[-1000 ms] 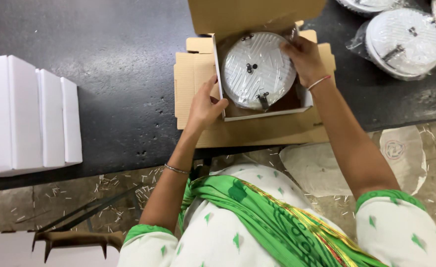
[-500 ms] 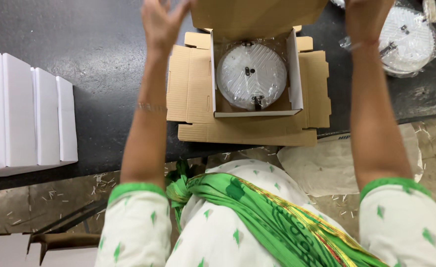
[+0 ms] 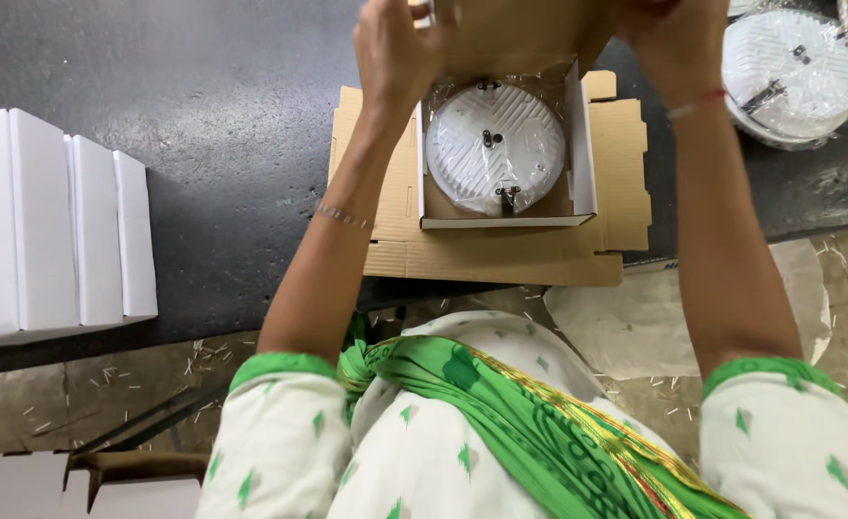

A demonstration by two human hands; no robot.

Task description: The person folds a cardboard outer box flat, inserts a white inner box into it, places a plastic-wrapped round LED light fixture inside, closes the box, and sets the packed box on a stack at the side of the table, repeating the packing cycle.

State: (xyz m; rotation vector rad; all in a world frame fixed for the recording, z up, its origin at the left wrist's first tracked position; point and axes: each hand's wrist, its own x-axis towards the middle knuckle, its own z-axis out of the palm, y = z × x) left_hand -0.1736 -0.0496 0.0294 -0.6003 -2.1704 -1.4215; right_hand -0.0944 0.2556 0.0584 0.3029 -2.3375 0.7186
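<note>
On black table, open white box holding bagged round lamp, left hand, right hand gripping cardboard flap

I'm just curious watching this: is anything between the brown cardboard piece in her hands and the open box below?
Nothing visible. Left hand and right hand hold the cardboard piece above the open box; only the wrapped round disc lies inside.

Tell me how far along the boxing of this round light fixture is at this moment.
Done: the wrapped round light fixture already lies inside the open white box, which sits on flattened cardboard. In hand: the left hand and right hand both grip the brown box flap raised above it. Left: the box is not yet closed, and another wrapped fixture waits at the right.
</note>
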